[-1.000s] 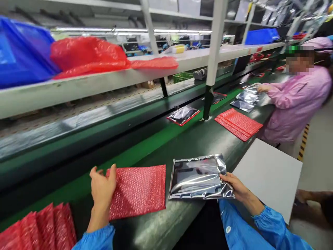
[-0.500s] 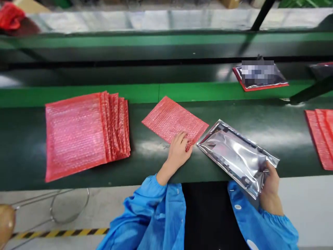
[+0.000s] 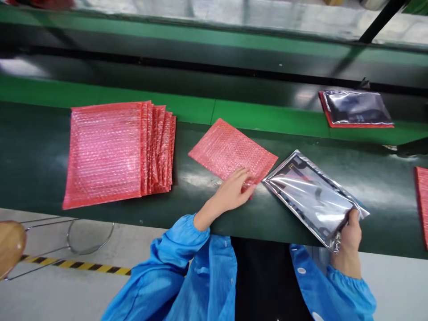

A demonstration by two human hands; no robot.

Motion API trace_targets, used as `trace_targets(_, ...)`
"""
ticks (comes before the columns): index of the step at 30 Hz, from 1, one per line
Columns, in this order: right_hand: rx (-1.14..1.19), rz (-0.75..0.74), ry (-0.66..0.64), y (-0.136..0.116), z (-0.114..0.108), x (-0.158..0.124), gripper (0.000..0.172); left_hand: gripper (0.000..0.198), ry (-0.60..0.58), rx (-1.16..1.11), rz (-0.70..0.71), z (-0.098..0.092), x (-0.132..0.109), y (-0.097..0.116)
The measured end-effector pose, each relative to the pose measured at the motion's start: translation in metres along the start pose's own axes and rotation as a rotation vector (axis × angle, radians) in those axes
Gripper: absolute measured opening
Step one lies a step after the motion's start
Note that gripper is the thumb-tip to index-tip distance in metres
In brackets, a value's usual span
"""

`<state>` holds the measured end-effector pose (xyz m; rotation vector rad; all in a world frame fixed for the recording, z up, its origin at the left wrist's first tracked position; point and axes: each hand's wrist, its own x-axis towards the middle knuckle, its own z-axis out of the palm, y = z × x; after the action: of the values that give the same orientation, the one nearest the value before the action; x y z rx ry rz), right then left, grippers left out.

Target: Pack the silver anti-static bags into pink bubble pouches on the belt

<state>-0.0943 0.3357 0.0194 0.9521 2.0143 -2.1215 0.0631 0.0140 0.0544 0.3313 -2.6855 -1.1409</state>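
Observation:
A single pink bubble-wrap pouch [image 3: 234,149] lies flat and slanted on the dark green bench. On its near right corner rests my left hand [image 3: 232,191], its fingers curled at the pouch's open edge. My right hand [image 3: 349,234] grips the lower right end of a shiny silver bag [image 3: 310,196], which has a dark flat item inside. The bag's far left corner points at the pouch's edge, close to my left fingertips. A pile of larger pink bubble pouches [image 3: 107,154] is fanned out on the left.
A dark bagged item [image 3: 357,108] sits on a pink pouch at the back right. More pink pouches [image 3: 422,196] show at the right edge. A black post [image 3: 383,20] stands behind. A stool [image 3: 11,245] is at the lower left.
The view has shifted and tilted slightly. My left hand and right hand keep nearly the same places on the pouch and the silver bag, whose surface reflections differ.

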Motion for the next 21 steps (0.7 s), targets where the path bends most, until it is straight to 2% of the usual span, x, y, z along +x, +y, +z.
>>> trace_targets(2, 0.031, 0.011, 0.042, -0.010, 0.004, -0.006, 0.031, 0.032, -0.121, -0.127, 0.017, -0.008, -0.002, 0.010)
trace_targets(3, 0.047, 0.020, 0.023, -0.014, 0.005, -0.009, 0.032, 0.033, -0.168, -0.179, 0.030, -0.012, -0.002, 0.012)
trace_targets(5, 0.079, 0.036, -0.025, -0.022, 0.005, -0.012, 0.035, 0.033, -0.200, -0.172, 0.075, -0.018, 0.000, 0.009)
trace_targets(7, 0.101, 0.027, -0.038, -0.024, 0.003, -0.013, 0.035, 0.036, -0.196, -0.020, 0.128, -0.021, 0.002, -0.003)
trace_targets(11, 0.094, 0.011, 0.037, -0.020, -0.004, -0.008, 0.031, 0.045, -0.265, 0.241, 0.175, -0.021, -0.001, -0.028)
trace_targets(16, 0.100, 0.026, 0.117, -0.017, -0.008, 0.004, 0.022, 0.062, -0.257, 0.448, 0.217, -0.022, -0.009, -0.037)
trace_targets(18, 0.103, 0.032, 0.111, -0.018, -0.009, 0.007, 0.019, 0.057, -0.265, 0.538, 0.186, -0.029, -0.005, -0.039)
trace_targets(21, 0.098, 0.039, 0.072, -0.018, -0.009, 0.006, 0.018, 0.040, -0.181, 0.693, -0.047, -0.046, 0.006, -0.041)
